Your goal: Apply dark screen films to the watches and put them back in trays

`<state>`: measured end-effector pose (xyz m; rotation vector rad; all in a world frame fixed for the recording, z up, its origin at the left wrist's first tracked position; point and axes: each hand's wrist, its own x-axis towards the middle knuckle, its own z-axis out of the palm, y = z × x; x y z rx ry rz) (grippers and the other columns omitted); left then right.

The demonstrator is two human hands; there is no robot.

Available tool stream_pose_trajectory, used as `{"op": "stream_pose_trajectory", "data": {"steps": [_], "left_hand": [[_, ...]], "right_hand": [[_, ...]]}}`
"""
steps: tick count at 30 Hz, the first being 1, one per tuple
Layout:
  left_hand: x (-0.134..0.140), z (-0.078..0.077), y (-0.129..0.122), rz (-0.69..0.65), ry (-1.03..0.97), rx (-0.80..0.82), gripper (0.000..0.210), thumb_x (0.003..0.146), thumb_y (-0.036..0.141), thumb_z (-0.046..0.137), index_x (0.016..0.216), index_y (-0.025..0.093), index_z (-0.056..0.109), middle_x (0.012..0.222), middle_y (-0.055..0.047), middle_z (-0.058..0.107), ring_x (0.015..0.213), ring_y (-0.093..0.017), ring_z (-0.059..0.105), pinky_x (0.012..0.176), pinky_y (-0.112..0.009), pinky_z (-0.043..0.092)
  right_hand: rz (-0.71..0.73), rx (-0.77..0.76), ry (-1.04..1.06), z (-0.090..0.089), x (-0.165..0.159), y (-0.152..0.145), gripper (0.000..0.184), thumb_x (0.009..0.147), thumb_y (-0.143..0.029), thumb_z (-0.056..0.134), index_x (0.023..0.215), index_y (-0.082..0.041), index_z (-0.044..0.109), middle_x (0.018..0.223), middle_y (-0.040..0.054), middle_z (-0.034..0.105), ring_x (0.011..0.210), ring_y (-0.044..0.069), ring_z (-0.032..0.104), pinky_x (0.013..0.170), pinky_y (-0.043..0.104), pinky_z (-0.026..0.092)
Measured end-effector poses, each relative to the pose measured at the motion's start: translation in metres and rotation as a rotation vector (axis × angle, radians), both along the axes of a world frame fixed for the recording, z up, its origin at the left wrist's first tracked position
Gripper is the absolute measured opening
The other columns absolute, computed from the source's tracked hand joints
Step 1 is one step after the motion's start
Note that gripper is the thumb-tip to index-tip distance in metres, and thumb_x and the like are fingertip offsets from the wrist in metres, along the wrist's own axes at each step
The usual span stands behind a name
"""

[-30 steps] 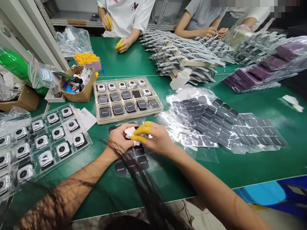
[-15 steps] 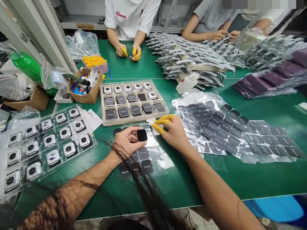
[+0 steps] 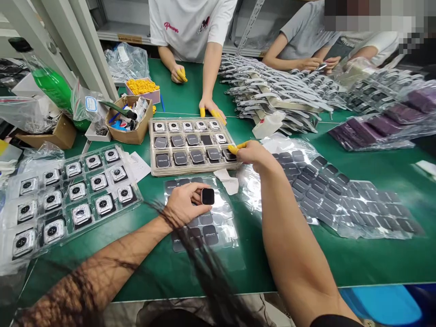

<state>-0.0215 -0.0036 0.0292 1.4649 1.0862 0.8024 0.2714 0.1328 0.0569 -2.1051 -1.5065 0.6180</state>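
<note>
My left hand is closed around a square smartwatch case, its black screen facing up, over a clear sheet of dark square films. My right hand, with yellow finger cots, grips the right edge of the plastic tray, fingertips by the front-right watch. That tray holds several watch cases, some back side up, others with dark printed films. Close to its front right corner lies a crumpled white cloth. A co-worker's hand with yellow finger cots touches the tray's far right corner.
At left lies another clear tray of watch cases. Film sheets spread to the right. Behind them are a pile of grey straps, a white bottle and purple packages. A cardboard box of small items stands back left.
My right hand has let go of the white cloth and moved up to the tray's right edge. The co-worker's hand has reached forward to the tray. My left hand still holds the watch case.
</note>
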Motion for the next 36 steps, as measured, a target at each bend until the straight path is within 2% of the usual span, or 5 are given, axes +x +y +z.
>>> {"op": "stream_pose_trajectory", "data": {"steps": [11,20,24,31,36], "left_hand": [[0.0,-0.001,-0.003,-0.015,-0.015,-0.007,0.048,0.081,0.015,0.11,0.127,0.022,0.101,0.094,-0.006,0.095,0.089,-0.029,0.096,0.096,-0.044,0.084],[-0.001,-0.003,-0.003,0.002,-0.05,-0.044,0.052,0.078,0.016,0.113,0.128,0.021,0.1,0.09,-0.003,0.091,0.092,-0.028,0.095,0.098,-0.041,0.082],[0.0,0.0,-0.004,0.009,-0.038,-0.069,0.055,0.077,0.022,0.117,0.129,0.02,0.1,0.088,-0.003,0.09,0.09,-0.028,0.095,0.098,-0.042,0.082],[-0.001,0.005,-0.005,0.001,0.022,-0.036,0.053,0.08,0.019,0.11,0.132,0.021,0.099,0.098,-0.005,0.095,0.09,-0.027,0.095,0.1,-0.043,0.083],[-0.004,0.003,-0.003,-0.01,0.046,-0.014,0.052,0.081,0.02,0.108,0.133,0.023,0.099,0.093,-0.003,0.093,0.087,-0.027,0.095,0.097,-0.042,0.083]], "right_hand": [[-0.09,0.094,0.867,0.044,-0.02,0.002,0.02,0.124,-0.016,0.075,0.11,-0.015,0.089,0.119,0.0183,0.095,0.113,0.029,0.089,0.098,0.054,0.076],[-0.124,0.344,0.74,0.12,-0.031,-0.025,0.076,0.136,-0.011,0.026,0.099,-0.015,0.092,0.169,-0.003,0.09,0.16,0.032,0.083,0.08,0.042,0.063],[-0.183,0.431,0.679,0.145,-0.019,-0.046,0.08,0.139,-0.03,0.039,0.076,-0.016,0.086,0.172,-0.007,0.088,0.167,0.047,0.076,0.072,0.044,0.059],[-0.015,0.457,0.628,0.152,0.011,-0.063,0.09,0.135,-0.021,0.017,0.08,-0.017,0.088,0.186,-0.0109,0.076,0.18,0.047,0.062,0.071,0.045,0.054],[-0.141,0.505,0.624,0.152,-0.001,-0.059,0.075,0.139,-0.034,0.038,0.095,-0.02,0.096,0.182,-0.006,0.081,0.168,0.051,0.074,0.071,0.044,0.056]]}}
